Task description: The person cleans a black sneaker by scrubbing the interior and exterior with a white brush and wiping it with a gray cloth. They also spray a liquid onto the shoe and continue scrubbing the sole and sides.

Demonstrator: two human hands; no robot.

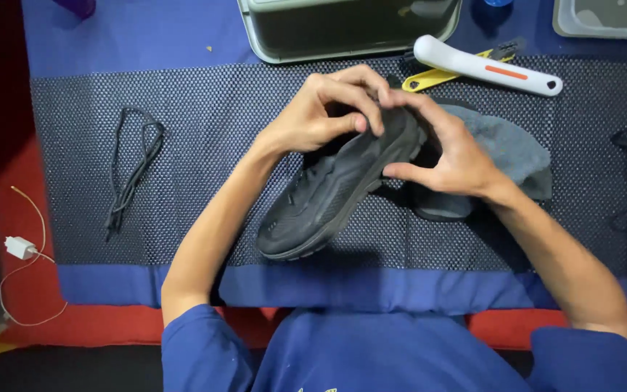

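I hold a black shoe (328,196) over the middle of the table (139,36), its toe pointing down toward me and to my left, its heel raised toward the far side. My left hand (321,112) curls over the heel end from above, fingers bent and closed on the collar of the shoe, the thumb pressed against its side. My right hand (451,149) grips the same heel end from the other side, thumb under the sole edge and fingers wrapped over the top, so both hands are clamped on the shoe and their fingertips nearly meet above it. The shoe hangs tilted above a dark mesh mat (212,123) that covers most of a blue cloth. Just behind my right hand lies a grey insole (517,149), partly hidden by my wrist. Well to my left on the mat, a black shoelace (132,170) lies in a loose bundle. Beyond my hands, near the far edge of the mat, sits a white tool with an orange stripe (488,69), touching a yellow-handled brush (437,76). A grey-green tray (350,29) stands past them. Off the cloth at my far left, a white charger with a thin cable (19,247) rests on the red surface.
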